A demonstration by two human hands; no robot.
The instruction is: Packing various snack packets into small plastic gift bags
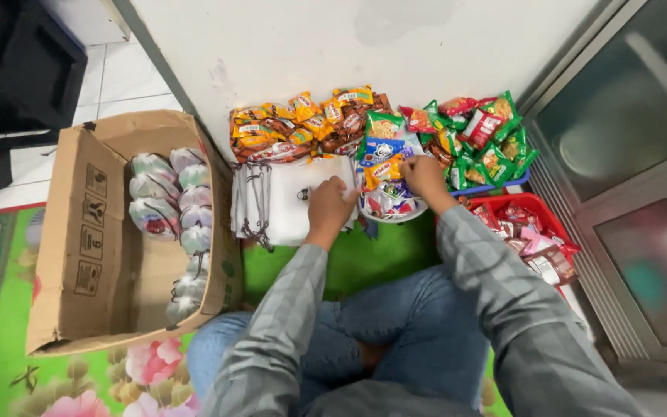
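Underneath, green floral rug [364,262] against white wall [349,46]; left grip [330,207] flat on white bags [287,205], right grip [424,176] unclear among snack packets [384,147].

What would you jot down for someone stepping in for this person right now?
Left hand: resting on the stack of white drawstring bags, holding nothing that shows.
Right hand: reaching into the white bowl of mixed snack packets; its grip is hidden.
Around: orange packets and green packets by the wall, a red basket of packets on the right.
Done: the cardboard box already holds a row of filled bags.
Left: the white bags in the stack lie flat.
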